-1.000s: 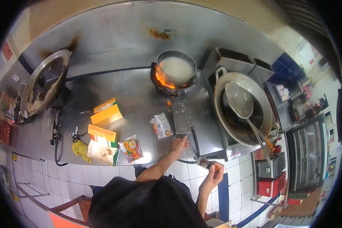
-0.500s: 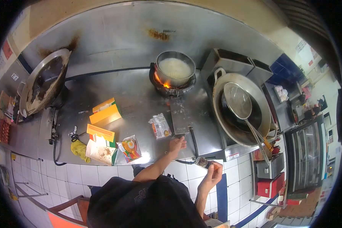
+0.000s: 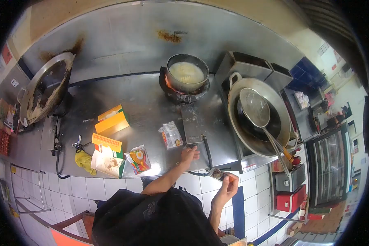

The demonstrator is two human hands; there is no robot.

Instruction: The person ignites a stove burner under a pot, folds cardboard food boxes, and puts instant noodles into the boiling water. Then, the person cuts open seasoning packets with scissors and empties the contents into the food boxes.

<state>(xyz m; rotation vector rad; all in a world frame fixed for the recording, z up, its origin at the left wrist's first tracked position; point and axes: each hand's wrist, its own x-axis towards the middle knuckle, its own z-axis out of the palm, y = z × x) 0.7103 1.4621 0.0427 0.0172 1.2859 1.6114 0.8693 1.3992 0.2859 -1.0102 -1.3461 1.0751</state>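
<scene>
My left hand (image 3: 189, 157) is at the front end of the gas stove (image 3: 191, 128), its fingers closed on the control knob, which they mostly cover. Held out over the floor, my right hand (image 3: 226, 190) pinches a small, partly clear seasoning packet (image 3: 218, 174) with dark contents. A pot (image 3: 188, 87) of cloudy, foamy liquid sits on the burner, with pale yellowish clumps at its surface. Low orange flame shows at its left side. Left of the stove lies a clear and white plastic packet (image 3: 171, 135).
An instant noodle packet (image 3: 138, 160), opened cartons (image 3: 112, 124) and a yellow-green cloth (image 3: 85, 162) lie on the steel counter (image 3: 147, 102). A large wok (image 3: 238, 123) with a strainer (image 3: 255, 107) stands right; another wok (image 3: 31, 96) stands far left.
The flame under the pot has shrunk, and yellowish clumps show more clearly in the liquid. My left hand stays at the knob; my right still holds the packet. The view has shifted slightly.
</scene>
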